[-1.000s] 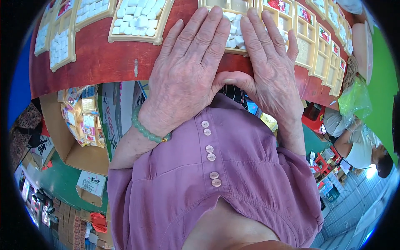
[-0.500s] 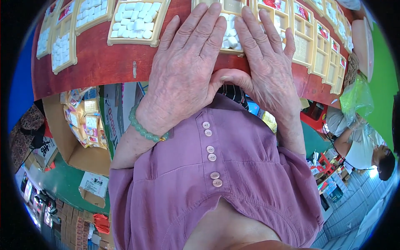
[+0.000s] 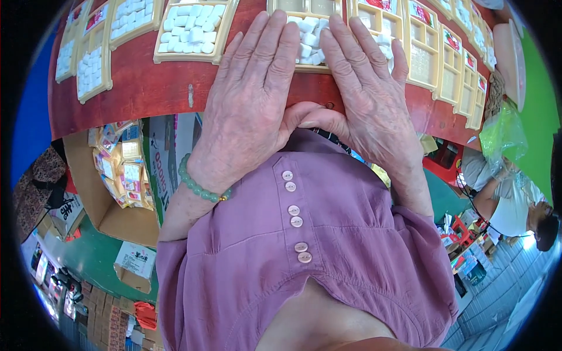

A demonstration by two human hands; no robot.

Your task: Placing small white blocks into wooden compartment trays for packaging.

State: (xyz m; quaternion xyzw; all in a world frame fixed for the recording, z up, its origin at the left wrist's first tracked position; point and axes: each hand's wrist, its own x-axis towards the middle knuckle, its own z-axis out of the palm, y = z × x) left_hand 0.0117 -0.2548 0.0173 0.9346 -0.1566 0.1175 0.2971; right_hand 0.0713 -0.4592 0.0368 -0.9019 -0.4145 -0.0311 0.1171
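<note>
My left hand [image 3: 249, 111], with a green bead bracelet [image 3: 202, 190] at the wrist, is stretched out palm down. Its fingertips reach the near left side of a cream compartment tray [image 3: 319, 69]. White pillow-shaped pieces [image 3: 309, 42] lie in that tray's near section, between my two hands. My right hand [image 3: 374, 108] is also flat and open, its fingers over the tray's right side and the edge of the neighbouring tray [image 3: 395, 26], where more white pieces show. The thumbs meet near the table's front edge. What lies under the palms and fingertips is hidden.
A filled tray [image 3: 190, 57] of white pieces stands left on the red table [image 3: 146, 96]. Several other cream trays [image 3: 422, 61] line the right. Below the table at left is an open cardboard box [image 3: 126, 225] of small packs. Another person [image 3: 509, 205] is at far right.
My hands have shifted slightly left and nearer to me, and the gap between their fingers has widened. More of the white pieces now show between them.
</note>
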